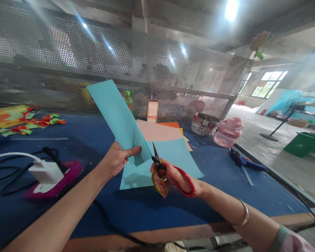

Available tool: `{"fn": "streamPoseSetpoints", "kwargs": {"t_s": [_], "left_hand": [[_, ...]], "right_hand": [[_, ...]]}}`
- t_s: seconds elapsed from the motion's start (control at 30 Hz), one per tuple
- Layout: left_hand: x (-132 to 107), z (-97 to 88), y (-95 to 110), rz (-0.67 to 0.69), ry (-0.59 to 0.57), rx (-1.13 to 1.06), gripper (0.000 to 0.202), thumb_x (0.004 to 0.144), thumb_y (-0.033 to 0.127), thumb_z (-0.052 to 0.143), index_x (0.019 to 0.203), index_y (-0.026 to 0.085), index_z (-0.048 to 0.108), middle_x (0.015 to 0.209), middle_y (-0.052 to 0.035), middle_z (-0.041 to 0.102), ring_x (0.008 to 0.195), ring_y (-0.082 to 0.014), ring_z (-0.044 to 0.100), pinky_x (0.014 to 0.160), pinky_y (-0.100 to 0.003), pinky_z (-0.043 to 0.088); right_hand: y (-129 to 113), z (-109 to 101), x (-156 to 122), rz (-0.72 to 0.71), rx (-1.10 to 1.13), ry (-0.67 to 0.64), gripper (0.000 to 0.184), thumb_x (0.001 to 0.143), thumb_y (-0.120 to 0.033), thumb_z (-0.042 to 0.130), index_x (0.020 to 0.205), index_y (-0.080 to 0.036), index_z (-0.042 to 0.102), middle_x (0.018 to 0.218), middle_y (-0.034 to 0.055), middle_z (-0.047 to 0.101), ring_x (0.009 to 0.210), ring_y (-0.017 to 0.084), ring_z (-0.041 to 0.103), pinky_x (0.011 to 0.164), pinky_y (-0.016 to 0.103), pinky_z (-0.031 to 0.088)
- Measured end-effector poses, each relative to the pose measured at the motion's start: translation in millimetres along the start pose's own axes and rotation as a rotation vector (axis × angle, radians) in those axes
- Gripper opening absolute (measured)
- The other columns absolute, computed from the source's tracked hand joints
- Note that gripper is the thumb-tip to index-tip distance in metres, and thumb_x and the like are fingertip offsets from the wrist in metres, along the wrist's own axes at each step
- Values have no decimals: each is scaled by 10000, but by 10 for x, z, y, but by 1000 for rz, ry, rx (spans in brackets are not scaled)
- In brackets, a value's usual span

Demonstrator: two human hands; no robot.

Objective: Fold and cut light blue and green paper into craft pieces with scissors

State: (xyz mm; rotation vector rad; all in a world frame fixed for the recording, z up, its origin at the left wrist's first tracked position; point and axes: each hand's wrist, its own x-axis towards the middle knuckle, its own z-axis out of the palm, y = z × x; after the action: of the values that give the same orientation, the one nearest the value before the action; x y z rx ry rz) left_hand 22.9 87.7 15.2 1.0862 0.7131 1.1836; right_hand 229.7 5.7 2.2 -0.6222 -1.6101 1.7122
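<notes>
My left hand (118, 158) grips a folded sheet of light blue paper (118, 117) near its lower end, thumb pressed on the front. The paper stands tilted, its top leaning left. In my right hand (173, 173) is a pair of scissors (185, 182) with one red and one yellow handle loop. Their blades point up and lie at the paper's right edge; whether they bite into it I cannot tell. Beneath both hands another light blue sheet (175, 157) lies on the table, overlapping pink paper (160, 131) and a bit of orange paper (170, 124).
On the blue table (207, 203), a white plug adapter (46, 172) sits on a magenta power strip (73, 171) with cables. Coloured paper pieces (23, 120) lie far left. At right are a round container (204, 125), a pink bottle (229, 132) and a glue gun (246, 162). A perforated metal screen (107, 66) stands behind.
</notes>
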Motion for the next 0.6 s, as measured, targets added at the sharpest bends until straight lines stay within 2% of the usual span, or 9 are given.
{"fn": "streamPoseSetpoints", "kwargs": {"t_s": [0.33, 0.6], "left_hand": [[-6, 3, 33, 16, 18, 14, 344, 525, 158, 857, 848, 119, 746, 809, -110, 758, 788, -290, 708, 742, -373, 579], [-29, 34, 20, -5, -31, 40, 285, 529, 162, 850, 792, 139, 745, 779, -101, 752, 711, -273, 702, 675, -355, 587]], "right_hand": [[23, -10, -11, -38, 1, -21, 532, 904, -650, 345, 1092, -163, 446, 761, -11, 457, 547, 82, 463, 548, 247, 389], [-31, 3, -25, -15, -46, -39, 556, 903, -662, 324, 1103, -156, 441, 740, -17, 451, 554, 83, 453, 547, 241, 360]]}}
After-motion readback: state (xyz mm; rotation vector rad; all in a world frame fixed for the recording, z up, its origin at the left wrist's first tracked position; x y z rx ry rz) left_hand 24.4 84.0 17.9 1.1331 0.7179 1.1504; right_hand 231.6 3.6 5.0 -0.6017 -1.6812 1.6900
